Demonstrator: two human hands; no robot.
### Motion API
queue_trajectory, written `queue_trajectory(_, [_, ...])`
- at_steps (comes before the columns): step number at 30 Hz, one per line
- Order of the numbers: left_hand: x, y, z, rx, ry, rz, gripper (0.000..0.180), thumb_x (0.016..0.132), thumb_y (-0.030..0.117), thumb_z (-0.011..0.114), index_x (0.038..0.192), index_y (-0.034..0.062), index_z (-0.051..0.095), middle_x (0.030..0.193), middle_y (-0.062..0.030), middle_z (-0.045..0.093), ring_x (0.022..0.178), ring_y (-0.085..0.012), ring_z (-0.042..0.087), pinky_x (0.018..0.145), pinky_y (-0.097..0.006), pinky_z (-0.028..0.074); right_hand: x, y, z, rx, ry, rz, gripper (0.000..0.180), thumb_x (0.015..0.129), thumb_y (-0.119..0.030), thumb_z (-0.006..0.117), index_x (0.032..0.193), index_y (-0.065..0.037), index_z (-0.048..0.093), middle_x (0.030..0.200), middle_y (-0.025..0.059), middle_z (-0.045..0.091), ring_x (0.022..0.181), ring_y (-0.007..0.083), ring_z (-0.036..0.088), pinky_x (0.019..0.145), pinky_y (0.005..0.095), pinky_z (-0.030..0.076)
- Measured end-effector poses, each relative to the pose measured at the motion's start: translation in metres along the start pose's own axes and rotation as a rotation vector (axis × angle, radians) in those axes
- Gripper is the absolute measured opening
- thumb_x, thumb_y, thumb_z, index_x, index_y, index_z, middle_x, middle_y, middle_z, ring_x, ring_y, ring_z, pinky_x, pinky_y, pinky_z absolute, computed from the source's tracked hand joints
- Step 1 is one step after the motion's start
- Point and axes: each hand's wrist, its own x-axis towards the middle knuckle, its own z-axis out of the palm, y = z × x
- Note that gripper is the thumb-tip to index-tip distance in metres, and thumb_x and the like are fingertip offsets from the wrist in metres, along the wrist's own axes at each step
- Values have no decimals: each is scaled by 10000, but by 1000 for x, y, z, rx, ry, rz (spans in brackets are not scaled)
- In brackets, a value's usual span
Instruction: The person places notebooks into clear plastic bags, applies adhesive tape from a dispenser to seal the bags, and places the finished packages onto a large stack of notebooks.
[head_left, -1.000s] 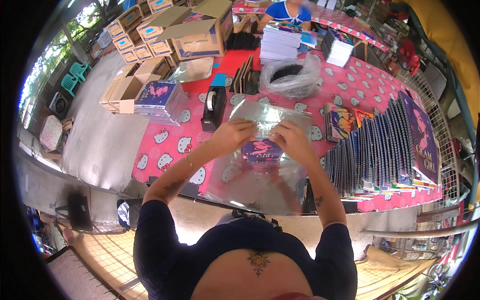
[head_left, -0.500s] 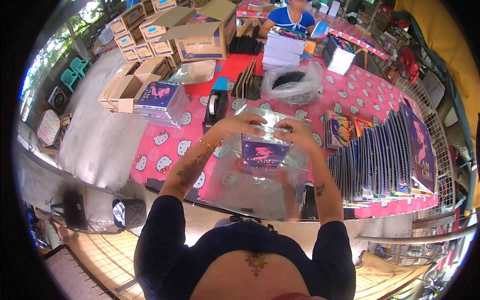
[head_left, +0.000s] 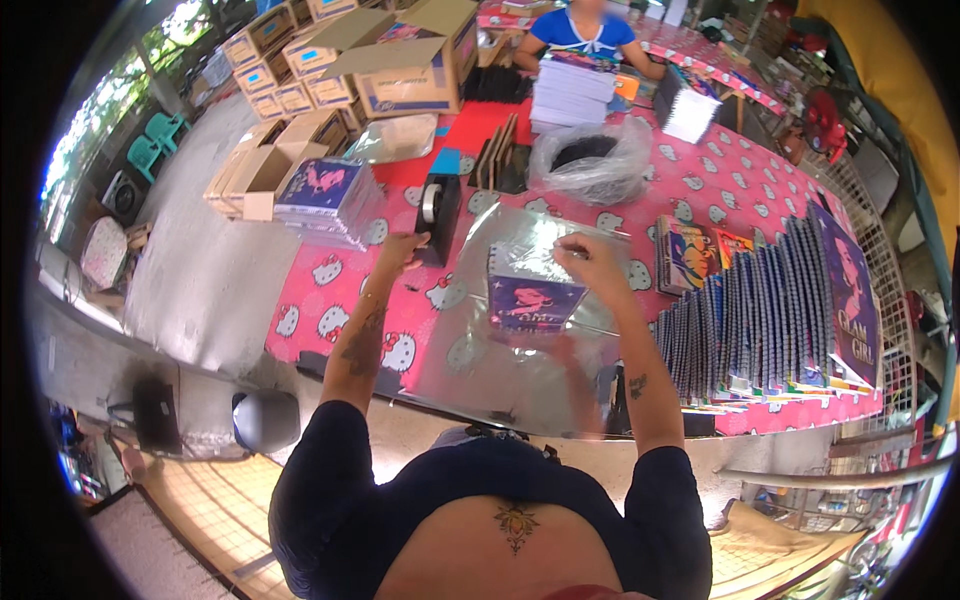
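A purple-covered spiral notebook (head_left: 535, 300) sits inside a clear plastic sleeve (head_left: 520, 235), held up over a pile of clear sleeves (head_left: 500, 375) on the pink patterned tablecloth (head_left: 320, 310). My right hand (head_left: 592, 262) pinches the sleeve's top edge above the notebook. My left hand (head_left: 402, 250) is stretched out to the left, its fingers curled against the near end of a black tape dispenser (head_left: 438, 208). Whether it grips tape is too small to see.
A long upright row of notebooks (head_left: 760, 310) fills the table's right side. A wrapped stack of notebooks (head_left: 325, 195) lies at the left, a clear bag (head_left: 590, 160) behind. Open cardboard boxes (head_left: 400, 60) stand at the back left, where another person (head_left: 590, 30) sits.
My left hand has let go of the sleeved notebook and moved left to the tape dispenser. My right hand stays on the sleeve's top edge.
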Motion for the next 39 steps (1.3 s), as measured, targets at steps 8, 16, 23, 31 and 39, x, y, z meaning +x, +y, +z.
queue_trajectory(8, [-24,-60,12,-80,247,517,181,857,167,678,881,-12,689,753,-97,686,638,-219,652,530,-342,502,-1,6,-1,72,-5,-2,293,860,-205,727,1072,-8,687,859,27,667,760,82,567,689,254,455])
queue_trajectory(16, [-97,177,105,938,-588,1319,218,819,252,683,825,35,685,774,-130,675,711,-303,648,680,-408,502,-8,10,-10,194,7,97,382,875,-135,709,1224,-38,588,865,40,650,715,70,564,587,230,447])
queue_trajectory(23, [0,110,169,581,-1279,528,310,918,316,652,906,13,719,922,-49,700,804,-134,627,717,-331,502,-12,-20,-1,-232,187,-52,410,870,-144,711,1247,-57,576,959,80,652,835,189,616,689,327,495])
queue_trajectory(31, [-136,136,170,1282,-540,1323,539,690,418,801,971,-9,631,977,-134,629,880,-327,636,725,-430,510,-86,1,149,429,-449,181,614,883,-337,703,1403,-139,444,1381,137,506,1205,339,533,991,471,446])
queue_trajectory(39, [-181,73,99,421,-304,987,784,664,351,873,1269,6,513,1163,-168,608,1127,-284,596,935,-413,480,-89,73,138,1820,26,169,834,803,-524,723,1463,-168,357,1406,109,497,1335,327,437,1084,581,371])
